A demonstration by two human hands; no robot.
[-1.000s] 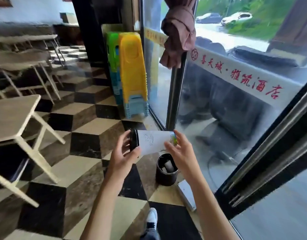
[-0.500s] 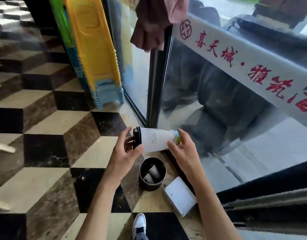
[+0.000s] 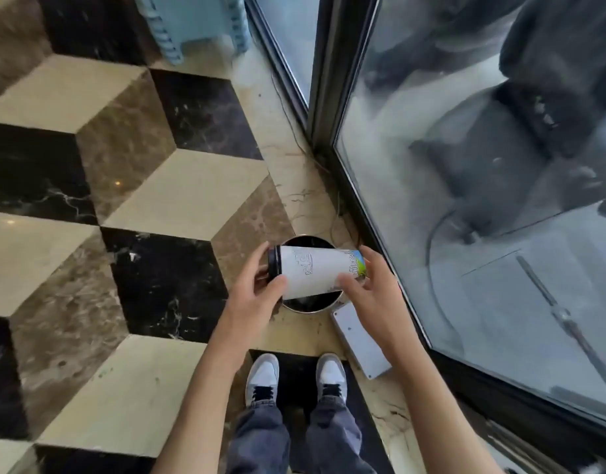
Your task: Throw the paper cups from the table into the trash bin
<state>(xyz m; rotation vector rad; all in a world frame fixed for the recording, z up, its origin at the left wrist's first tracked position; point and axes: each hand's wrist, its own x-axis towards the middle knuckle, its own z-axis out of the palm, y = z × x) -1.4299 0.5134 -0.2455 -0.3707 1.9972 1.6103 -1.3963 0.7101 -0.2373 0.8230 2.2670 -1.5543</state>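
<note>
Cup held sideways over the bin

Our left hand (image 3: 257, 289) grips the lid end and our right hand (image 3: 366, 289) the base of the paper cup (image 3: 311, 271), its long axis level, directly above the open trash bin (image 3: 306, 304) beyond.

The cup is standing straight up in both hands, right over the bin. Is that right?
Not quite. In the head view the paper cup lies on its side, black lid toward the left hand and its base toward the right hand. Both hands do hold it over the trash bin.
</note>
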